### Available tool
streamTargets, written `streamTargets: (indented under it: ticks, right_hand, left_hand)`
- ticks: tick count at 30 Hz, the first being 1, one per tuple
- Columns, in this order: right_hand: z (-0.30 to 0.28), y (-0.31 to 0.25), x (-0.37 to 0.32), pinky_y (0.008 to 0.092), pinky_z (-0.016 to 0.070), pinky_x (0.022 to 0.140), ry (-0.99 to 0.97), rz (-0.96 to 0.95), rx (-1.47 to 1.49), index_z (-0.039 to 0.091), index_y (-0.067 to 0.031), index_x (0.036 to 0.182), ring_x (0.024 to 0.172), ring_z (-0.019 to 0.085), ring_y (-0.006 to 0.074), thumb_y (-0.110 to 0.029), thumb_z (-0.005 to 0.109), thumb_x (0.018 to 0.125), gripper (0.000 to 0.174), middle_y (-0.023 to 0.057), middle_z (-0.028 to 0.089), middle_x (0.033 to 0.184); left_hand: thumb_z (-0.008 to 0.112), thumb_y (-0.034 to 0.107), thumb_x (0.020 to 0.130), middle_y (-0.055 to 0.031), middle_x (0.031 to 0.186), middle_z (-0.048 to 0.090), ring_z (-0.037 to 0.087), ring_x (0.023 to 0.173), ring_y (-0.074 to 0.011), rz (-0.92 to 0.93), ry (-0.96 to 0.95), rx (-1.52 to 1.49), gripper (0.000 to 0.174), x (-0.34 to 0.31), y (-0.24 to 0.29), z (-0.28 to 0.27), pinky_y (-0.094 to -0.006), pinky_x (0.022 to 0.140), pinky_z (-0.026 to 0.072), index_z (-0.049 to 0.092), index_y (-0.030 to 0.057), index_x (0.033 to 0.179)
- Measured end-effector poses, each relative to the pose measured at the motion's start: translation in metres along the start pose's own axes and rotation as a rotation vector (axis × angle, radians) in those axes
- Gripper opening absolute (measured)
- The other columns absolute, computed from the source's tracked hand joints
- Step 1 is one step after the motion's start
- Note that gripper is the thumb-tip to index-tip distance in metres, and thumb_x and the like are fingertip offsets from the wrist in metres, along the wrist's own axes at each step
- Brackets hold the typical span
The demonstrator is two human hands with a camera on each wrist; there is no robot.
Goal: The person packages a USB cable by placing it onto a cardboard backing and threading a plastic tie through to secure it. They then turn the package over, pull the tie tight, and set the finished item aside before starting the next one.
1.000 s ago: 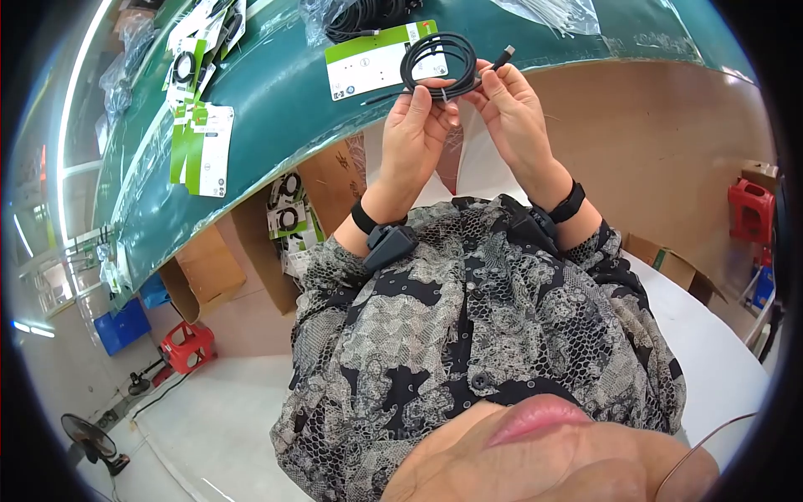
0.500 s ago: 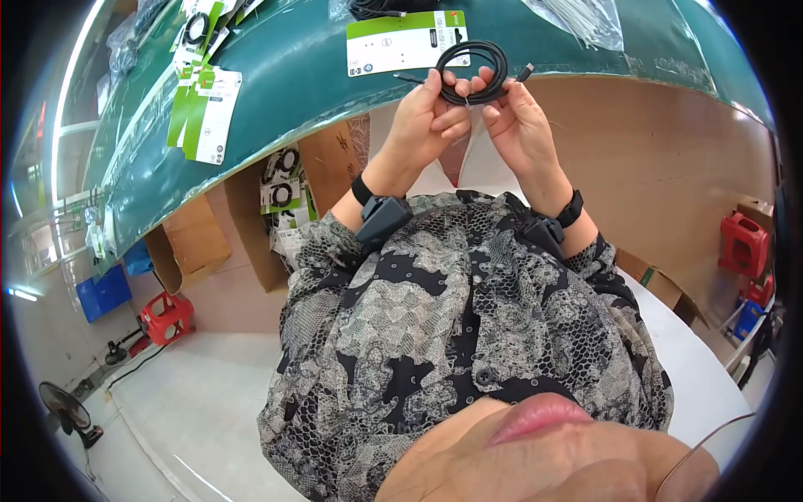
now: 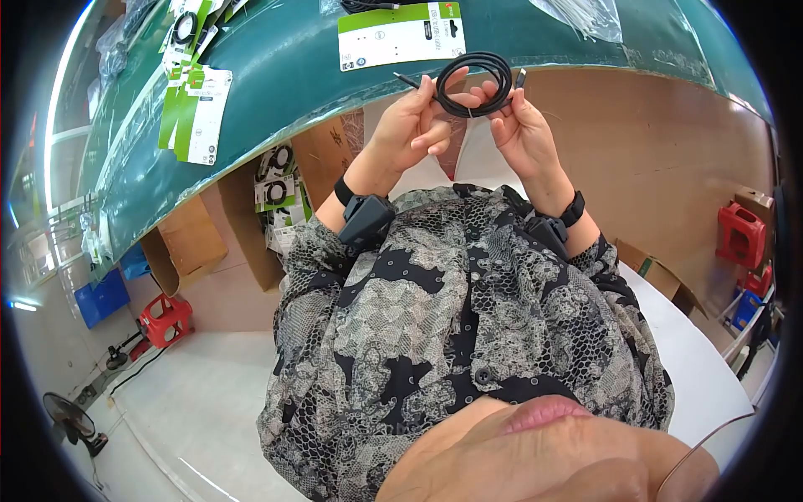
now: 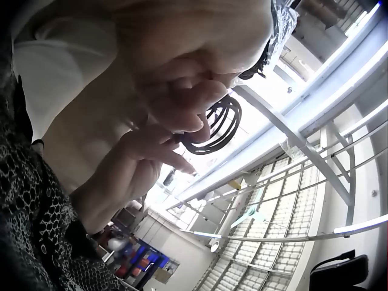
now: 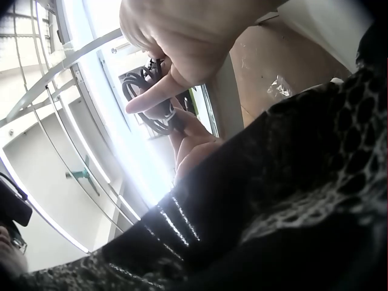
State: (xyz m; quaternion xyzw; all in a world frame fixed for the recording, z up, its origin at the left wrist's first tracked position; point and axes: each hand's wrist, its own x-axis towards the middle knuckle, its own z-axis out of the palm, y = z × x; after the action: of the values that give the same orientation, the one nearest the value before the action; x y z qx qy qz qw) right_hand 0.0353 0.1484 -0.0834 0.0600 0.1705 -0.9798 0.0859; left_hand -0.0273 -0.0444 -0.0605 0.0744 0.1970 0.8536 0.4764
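A black USB cable (image 3: 506, 77), wound in a round coil with a small tie at its lower edge, is held up between both hands near the table's front edge. My left hand (image 3: 406, 130) pinches it at the left, where one plug end (image 3: 404, 79) sticks out past the fingers. On the opposite side my right hand (image 3: 530, 140) grips the coil between thumb and fingers, with the other plug end (image 3: 521, 78) pointing up. The coil (image 4: 236, 118) shows beyond the curled fingers in the left wrist view. Part of it is hidden by a finger in the right wrist view.
A green-and-white packaging card (image 3: 393, 42) lies on the green table (image 3: 284, 75) behind the coil. More cards (image 3: 201, 117) are piled at the left. A bag of white ties (image 3: 585, 17) is at the back. Below stands a cardboard box (image 3: 247, 238) with packaged cables.
Both hands and the coil have shifted right and slightly down in the head view. The coil has turned, and the right plug end now points more upright. Some left fingers have loosened.
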Motion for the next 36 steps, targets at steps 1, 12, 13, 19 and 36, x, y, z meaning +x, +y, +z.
streamTargets:
  ticks: [1, 12, 13, 19, 36]
  right_hand:
    - [-0.002, 0.0, 0.0, 0.0268, 0.0575, 0.071, 0.0, 0.0, 0.001, 0.054, 0.0044, 0.11, 0.112, 0.054, 0.0238, -0.027, 0.035, 0.099, 0.038, 0.0181, 0.053, 0.123]
    - [-0.002, 0.007, -0.004, 0.0311, 0.0528, 0.088, -0.049, 0.037, 0.295, 0.052, 0.001, 0.096, 0.118, 0.049, 0.028, -0.024, 0.037, 0.099, 0.03, 0.0131, 0.052, 0.121]
    - [-0.003, 0.007, -0.003, 0.0311, 0.0528, 0.088, -0.05, 0.037, 0.296, 0.052, 0.001, 0.096, 0.118, 0.049, 0.028, -0.024, 0.037, 0.099, 0.03, 0.0131, 0.052, 0.121]
    - [0.015, 0.008, -0.003, 0.0266, 0.0512, 0.082, 0.124, -0.207, -0.207, 0.051, 0.0016, 0.108, 0.103, 0.055, 0.021, -0.02, 0.041, 0.098, 0.026, 0.0122, 0.053, 0.111]
    - [0.007, 0.003, 0.001, 0.018, 0.0371, 0.049, 0.021, -0.768, -1.551, 0.062, -0.0054, 0.113, 0.057, 0.048, 0.0026, -0.002, 0.053, 0.09, 0.025, -0.0014, 0.055, 0.069]
  left_hand:
    - [0.019, 0.038, 0.101, -0.0169, 0.119, 0.057, 0.035, 0.039, -0.0049, 0.0, 0.001, 0.0, 0.051, -0.001, 0.001, 0.001, -0.0213, 0.043, 0.0438, 0.036, 0.0043, 0.134]
    - [0.021, 0.038, 0.101, -0.0158, 0.113, 0.059, 0.04, 0.04, -0.0071, -0.03, 0.069, -0.005, 0.05, -0.008, -0.002, -0.004, -0.0238, 0.046, 0.0477, 0.033, 0.0037, 0.136]
    - [0.021, 0.038, 0.101, -0.0158, 0.113, 0.059, 0.04, 0.04, -0.0071, -0.031, 0.071, -0.004, 0.05, -0.006, -0.004, -0.001, -0.0238, 0.046, 0.0477, 0.033, 0.0037, 0.136]
    - [0.035, 0.036, 0.099, -0.0059, 0.084, 0.054, 0.042, 0.042, -0.0076, 0.153, 0.4, 0.425, 0.043, 0.004, -0.019, 0.021, -0.0251, 0.045, 0.0462, 0.043, 0.0023, 0.124]
    - [0.04, 0.038, 0.098, -0.0032, 0.078, 0.055, 0.034, 0.04, -0.0054, 0.004, 0.414, 0.695, 0.04, 0.006, -0.035, -0.001, -0.023, 0.039, 0.0347, 0.055, 0.0002, 0.1]
